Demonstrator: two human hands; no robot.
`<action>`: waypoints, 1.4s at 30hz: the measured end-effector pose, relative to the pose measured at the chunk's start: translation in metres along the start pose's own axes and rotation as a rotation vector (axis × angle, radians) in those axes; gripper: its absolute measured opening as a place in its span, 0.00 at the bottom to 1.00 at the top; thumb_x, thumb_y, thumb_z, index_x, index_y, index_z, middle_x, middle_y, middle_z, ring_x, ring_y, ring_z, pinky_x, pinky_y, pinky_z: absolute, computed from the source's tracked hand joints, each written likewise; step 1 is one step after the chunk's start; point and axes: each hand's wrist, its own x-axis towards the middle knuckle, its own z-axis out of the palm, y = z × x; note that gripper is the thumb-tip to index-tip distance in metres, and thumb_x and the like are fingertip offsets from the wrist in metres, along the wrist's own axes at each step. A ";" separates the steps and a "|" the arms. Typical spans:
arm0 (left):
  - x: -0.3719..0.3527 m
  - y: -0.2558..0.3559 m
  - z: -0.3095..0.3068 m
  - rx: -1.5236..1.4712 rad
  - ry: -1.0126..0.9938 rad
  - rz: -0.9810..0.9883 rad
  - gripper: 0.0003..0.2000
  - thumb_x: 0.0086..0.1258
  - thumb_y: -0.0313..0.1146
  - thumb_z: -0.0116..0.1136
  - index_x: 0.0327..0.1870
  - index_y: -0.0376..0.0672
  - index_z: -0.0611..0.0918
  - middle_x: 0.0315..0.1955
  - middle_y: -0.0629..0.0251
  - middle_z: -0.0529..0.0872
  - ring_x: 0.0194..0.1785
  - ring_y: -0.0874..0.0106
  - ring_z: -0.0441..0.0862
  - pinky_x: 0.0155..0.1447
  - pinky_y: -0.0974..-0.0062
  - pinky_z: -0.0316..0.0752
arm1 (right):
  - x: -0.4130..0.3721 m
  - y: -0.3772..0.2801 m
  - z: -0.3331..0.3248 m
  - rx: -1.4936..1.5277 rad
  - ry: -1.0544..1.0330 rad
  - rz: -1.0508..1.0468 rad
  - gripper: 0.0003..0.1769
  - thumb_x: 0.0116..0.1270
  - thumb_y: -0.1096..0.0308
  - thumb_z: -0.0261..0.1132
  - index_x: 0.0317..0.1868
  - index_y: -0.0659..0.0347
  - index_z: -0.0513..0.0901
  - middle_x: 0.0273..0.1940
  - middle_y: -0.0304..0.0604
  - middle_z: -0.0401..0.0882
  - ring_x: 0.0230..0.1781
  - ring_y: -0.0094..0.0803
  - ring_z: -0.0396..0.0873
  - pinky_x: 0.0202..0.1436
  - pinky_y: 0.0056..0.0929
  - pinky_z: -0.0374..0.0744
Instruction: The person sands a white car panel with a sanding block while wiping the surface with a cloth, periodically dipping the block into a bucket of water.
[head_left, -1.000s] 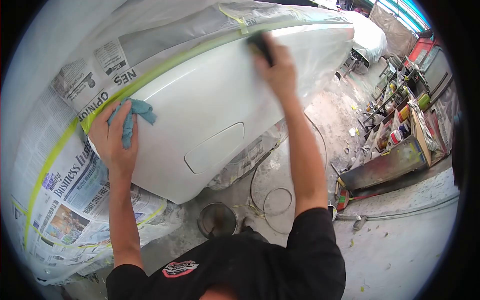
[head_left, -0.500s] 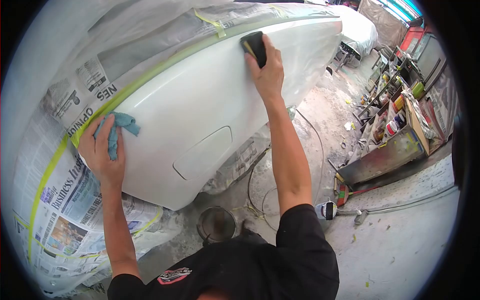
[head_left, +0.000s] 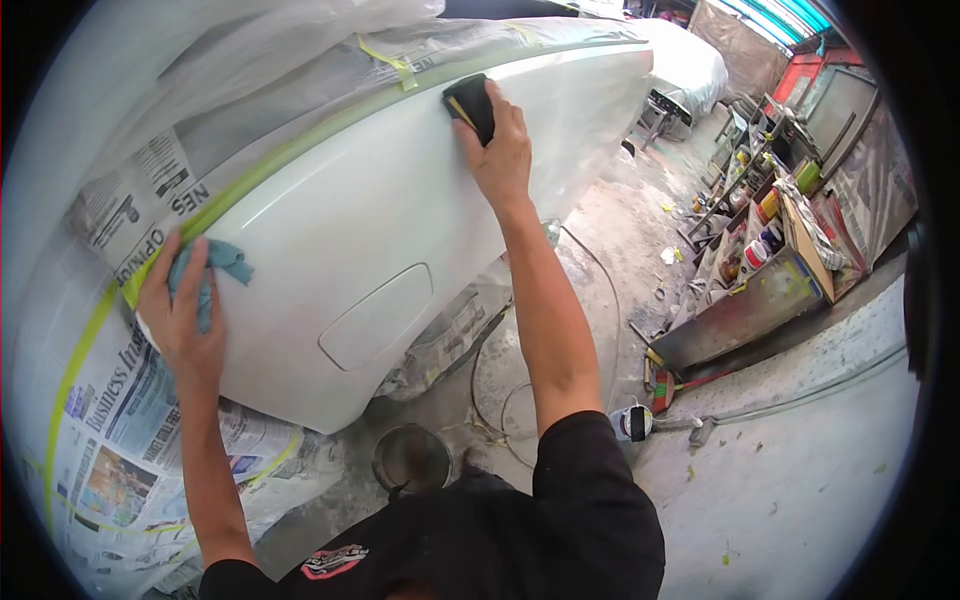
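Observation:
A white car body panel (head_left: 290, 270) with a rounded rectangular outline, like a fuel flap (head_left: 376, 316), stretches across the view. My right hand (head_left: 500, 160) grips a black sanding block (head_left: 470, 108) and rests it on the upper part of the panel, just below the masked edge. At the panel's left end, my left hand (head_left: 183, 325) presses a crumpled blue cloth (head_left: 210, 280) against the surface, fingers over it. Yellow-green masking tape (head_left: 225, 200) and newspaper (head_left: 120, 400) border the panel. The faces of the block and cloth against the panel are hidden.
A dark bucket (head_left: 412, 458) stands on the floor below the panel. A hose (head_left: 610, 290) curls across the floor. On the right, a cluttered wooden shelf (head_left: 750, 315) holds cans and tools, with a white container (head_left: 632, 423) near it. Another covered car (head_left: 690, 65) stands behind.
The whole view has shifted, so the panel and both hands appear farther left. Relative to the panel, the sanding block and the cloth stay in nearly the same places.

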 end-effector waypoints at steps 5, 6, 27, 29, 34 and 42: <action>0.004 -0.016 -0.013 -0.026 -0.189 0.116 0.26 0.58 0.17 0.70 0.60 0.49 0.88 0.62 0.61 0.85 0.65 0.57 0.80 0.69 0.59 0.70 | 0.002 -0.004 0.002 -0.023 -0.020 0.049 0.37 0.64 0.60 0.74 0.74 0.55 0.75 0.52 0.59 0.84 0.51 0.57 0.85 0.54 0.51 0.84; 0.008 -0.019 -0.016 -0.035 -0.225 0.136 0.26 0.58 0.17 0.70 0.60 0.49 0.88 0.62 0.61 0.85 0.65 0.57 0.79 0.69 0.58 0.70 | 0.003 -0.010 0.000 0.031 -0.030 0.099 0.37 0.65 0.60 0.74 0.74 0.55 0.75 0.52 0.59 0.83 0.50 0.56 0.85 0.53 0.50 0.84; -0.030 -0.044 -0.009 -0.083 0.391 -0.123 0.14 0.72 0.19 0.63 0.57 0.39 0.85 0.57 0.49 0.87 0.60 0.56 0.82 0.68 0.62 0.75 | -0.017 -0.111 -0.003 0.139 -0.285 -0.132 0.39 0.60 0.68 0.75 0.74 0.55 0.77 0.45 0.50 0.84 0.43 0.48 0.84 0.48 0.46 0.83; -0.029 -0.046 -0.009 -0.123 0.447 -0.175 0.13 0.76 0.21 0.61 0.58 0.37 0.84 0.58 0.48 0.86 0.61 0.56 0.82 0.68 0.63 0.75 | -0.029 -0.176 0.010 0.179 -0.375 -0.408 0.46 0.52 0.69 0.77 0.75 0.43 0.76 0.47 0.42 0.81 0.46 0.41 0.82 0.47 0.44 0.82; -0.034 -0.048 -0.010 -0.157 0.455 -0.189 0.13 0.77 0.22 0.60 0.60 0.37 0.82 0.58 0.47 0.85 0.61 0.57 0.82 0.67 0.63 0.76 | -0.002 -0.165 0.001 0.222 -0.489 -0.560 0.45 0.56 0.71 0.79 0.76 0.45 0.75 0.52 0.46 0.83 0.50 0.43 0.84 0.51 0.43 0.83; -0.034 -0.050 -0.009 -0.140 0.506 -0.189 0.12 0.79 0.24 0.58 0.61 0.37 0.81 0.59 0.47 0.85 0.61 0.57 0.82 0.67 0.63 0.75 | -0.022 -0.198 0.016 0.143 -0.401 -0.478 0.39 0.59 0.67 0.74 0.74 0.47 0.77 0.48 0.42 0.84 0.43 0.41 0.84 0.45 0.42 0.83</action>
